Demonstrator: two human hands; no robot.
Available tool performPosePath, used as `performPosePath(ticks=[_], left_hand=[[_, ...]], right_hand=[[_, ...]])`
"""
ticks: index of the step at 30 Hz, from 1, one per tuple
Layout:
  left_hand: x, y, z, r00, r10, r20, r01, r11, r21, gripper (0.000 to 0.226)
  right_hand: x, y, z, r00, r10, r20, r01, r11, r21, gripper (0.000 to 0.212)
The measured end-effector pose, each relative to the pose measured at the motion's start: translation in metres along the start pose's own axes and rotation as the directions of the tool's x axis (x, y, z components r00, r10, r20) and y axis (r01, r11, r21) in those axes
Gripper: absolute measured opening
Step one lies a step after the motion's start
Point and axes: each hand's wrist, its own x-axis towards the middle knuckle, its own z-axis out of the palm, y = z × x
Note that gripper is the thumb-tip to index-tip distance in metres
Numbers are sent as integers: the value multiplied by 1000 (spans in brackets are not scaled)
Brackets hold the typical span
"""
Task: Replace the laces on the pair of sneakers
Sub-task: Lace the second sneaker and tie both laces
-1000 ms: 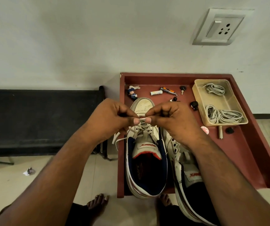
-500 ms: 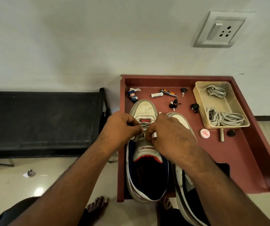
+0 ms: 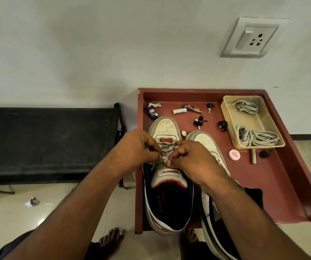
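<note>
Lace: grey, crossed through the lower eyelets of the left shoe [image 3: 166, 166]; both my hands pinch it at the knot [image 3: 164, 158], just above the tongue.
Left hand [image 3: 135, 149]: fingers curled, pinching one strand.
Right hand [image 3: 190, 158]: fingers curled, pinching the other strand.
Done: I judge this shoe laced, or nearly so, and being tied.
Left: the right shoe [image 3: 206, 142], touching my right hand's far side, shows no lace where visible; my forearm hides most of it.
Spare laces: in the tub [image 3: 244, 145] beyond my right hand, on the red worktop [image 3: 274, 184].
Clutter: keys and small figurines beyond both hands.
</note>
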Motion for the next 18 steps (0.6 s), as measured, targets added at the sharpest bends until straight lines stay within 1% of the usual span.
performPosePath(ticks=[4,7,9,11,13,16,18], left_hand=[[0,2,-2,1000,-2,2,2,1000,26,8],[1,0,2,1000,-1,-11,1,1000,1,9],[2,-2,7,1000,-7,-26,5,998,-67,6],[3,-3,12,998,-61,-27,55,981,-185,2],[4,-6,19,992,-119,-33,102,937,-334,8],[3,-6,30,980,-196,-42,147,842,-519,10],[2,-8,35,969,-241,-49,167,790,-590,12]], right_hand=[[2,5,3,999,50,-8,-47,966,252,4],[4,5,3,998,70,6,-67,929,365,5],[6,6,3,997,71,-20,-57,907,417,9],[8,7,3,996,87,-37,-59,879,472,13],[7,6,2,996,80,-47,-49,882,468,21],[6,5,2,998,43,-53,-19,921,389,34],[5,5,2,997,52,-54,-31,941,338,33]])
